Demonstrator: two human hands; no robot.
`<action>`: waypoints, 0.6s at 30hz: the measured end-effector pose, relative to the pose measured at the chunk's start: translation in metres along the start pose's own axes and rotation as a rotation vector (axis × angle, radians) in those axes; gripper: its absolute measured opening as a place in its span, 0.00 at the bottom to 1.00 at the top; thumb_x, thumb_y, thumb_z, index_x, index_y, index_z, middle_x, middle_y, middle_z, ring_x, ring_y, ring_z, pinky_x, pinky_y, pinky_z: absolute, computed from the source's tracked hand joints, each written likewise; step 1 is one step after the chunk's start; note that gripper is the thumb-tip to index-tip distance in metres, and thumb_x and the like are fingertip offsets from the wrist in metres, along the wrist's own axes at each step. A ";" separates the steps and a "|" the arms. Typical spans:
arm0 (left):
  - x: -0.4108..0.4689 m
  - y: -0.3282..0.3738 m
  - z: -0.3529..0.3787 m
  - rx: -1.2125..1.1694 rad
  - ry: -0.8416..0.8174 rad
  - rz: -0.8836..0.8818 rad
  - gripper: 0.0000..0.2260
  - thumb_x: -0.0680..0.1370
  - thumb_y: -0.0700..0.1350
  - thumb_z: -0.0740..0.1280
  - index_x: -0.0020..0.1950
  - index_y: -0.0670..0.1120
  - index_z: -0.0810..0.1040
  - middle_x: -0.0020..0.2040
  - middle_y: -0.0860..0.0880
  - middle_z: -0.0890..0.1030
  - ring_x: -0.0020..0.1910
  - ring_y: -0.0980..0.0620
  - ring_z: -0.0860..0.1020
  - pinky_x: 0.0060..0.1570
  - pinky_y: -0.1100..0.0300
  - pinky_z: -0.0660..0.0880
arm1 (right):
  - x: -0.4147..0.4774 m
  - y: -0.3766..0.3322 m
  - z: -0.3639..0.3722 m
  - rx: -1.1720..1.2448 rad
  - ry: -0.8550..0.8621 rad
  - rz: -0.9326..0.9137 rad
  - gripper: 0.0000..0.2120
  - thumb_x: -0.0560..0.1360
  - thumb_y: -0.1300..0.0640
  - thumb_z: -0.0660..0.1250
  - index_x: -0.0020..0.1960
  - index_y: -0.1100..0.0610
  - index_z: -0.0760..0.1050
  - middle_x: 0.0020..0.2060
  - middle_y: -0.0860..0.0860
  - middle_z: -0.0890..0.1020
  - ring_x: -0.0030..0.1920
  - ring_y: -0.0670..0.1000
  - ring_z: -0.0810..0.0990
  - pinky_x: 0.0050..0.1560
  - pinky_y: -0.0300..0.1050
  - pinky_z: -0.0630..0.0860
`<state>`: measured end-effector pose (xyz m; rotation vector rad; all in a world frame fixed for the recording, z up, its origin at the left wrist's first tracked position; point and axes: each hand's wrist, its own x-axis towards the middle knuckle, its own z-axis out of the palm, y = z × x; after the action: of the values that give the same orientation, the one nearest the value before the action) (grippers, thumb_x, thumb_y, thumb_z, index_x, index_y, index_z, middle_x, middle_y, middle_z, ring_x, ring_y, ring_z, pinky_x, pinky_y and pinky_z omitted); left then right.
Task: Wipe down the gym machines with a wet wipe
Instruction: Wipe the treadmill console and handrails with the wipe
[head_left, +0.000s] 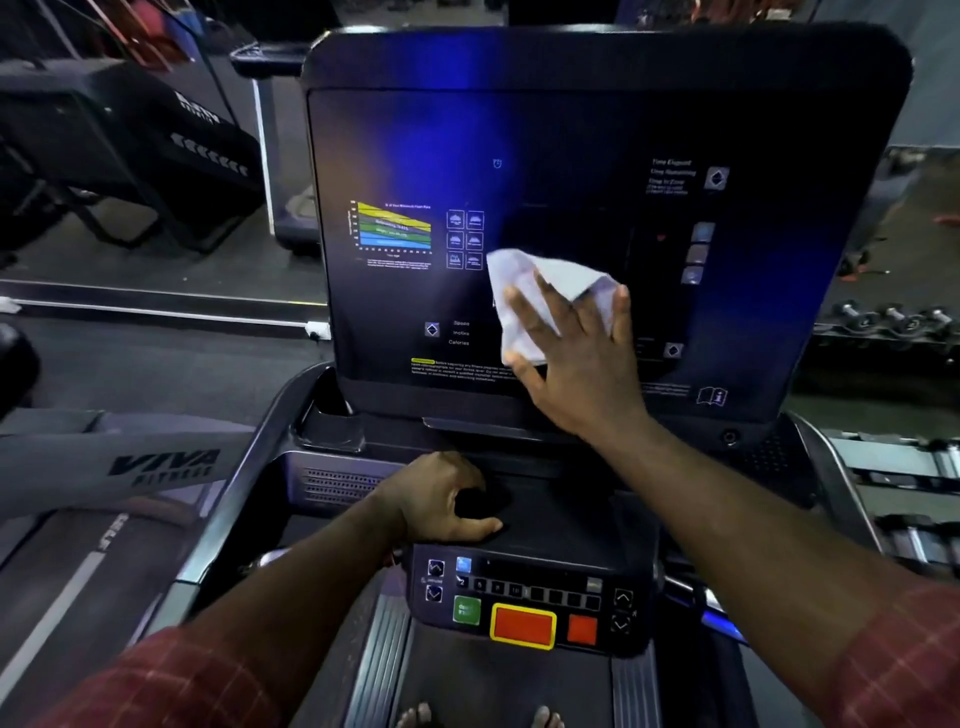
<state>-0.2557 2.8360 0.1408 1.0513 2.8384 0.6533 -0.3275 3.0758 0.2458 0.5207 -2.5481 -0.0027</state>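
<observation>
Two hands are working: your right hand (576, 364), fingers spread straight, is pressing the white wet wipe (550, 275) against the treadmill screen (571, 156), lower centre; your left hand (436, 499), fingers curled, is gripping the black ledge (561, 514) beneath the screen.

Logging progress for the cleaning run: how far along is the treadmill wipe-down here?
Done: nothing provable; no wipe streaks show on any surface. In hand: the right hand presses the wipe flat on the lower middle of the display panel, while the left hand braces on the black deck below. Likely left: the button keypad and the neighbouring machine at left, no hand on either.
</observation>
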 end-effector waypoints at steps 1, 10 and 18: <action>0.000 0.000 0.000 0.004 -0.005 0.001 0.24 0.77 0.69 0.68 0.48 0.48 0.84 0.46 0.54 0.83 0.45 0.54 0.80 0.44 0.54 0.78 | -0.007 0.005 -0.002 0.000 -0.008 0.006 0.35 0.82 0.33 0.56 0.84 0.39 0.48 0.84 0.45 0.56 0.79 0.57 0.62 0.80 0.70 0.43; -0.006 -0.003 -0.003 -0.059 -0.026 -0.016 0.23 0.76 0.70 0.68 0.52 0.51 0.84 0.50 0.55 0.83 0.48 0.55 0.80 0.46 0.59 0.78 | 0.064 -0.039 -0.013 -0.028 0.066 0.065 0.37 0.81 0.34 0.57 0.85 0.44 0.49 0.85 0.53 0.49 0.84 0.60 0.48 0.75 0.75 0.40; -0.019 -0.032 -0.030 0.126 0.051 -0.116 0.26 0.77 0.72 0.60 0.49 0.51 0.84 0.48 0.55 0.84 0.47 0.52 0.81 0.44 0.55 0.79 | 0.039 -0.049 -0.007 -0.034 -0.002 0.170 0.37 0.81 0.31 0.55 0.85 0.41 0.46 0.84 0.50 0.53 0.80 0.61 0.58 0.79 0.68 0.40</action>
<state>-0.2662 2.7914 0.1535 0.8884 2.9916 0.5048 -0.3364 3.0170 0.2659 0.2896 -2.5814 0.0150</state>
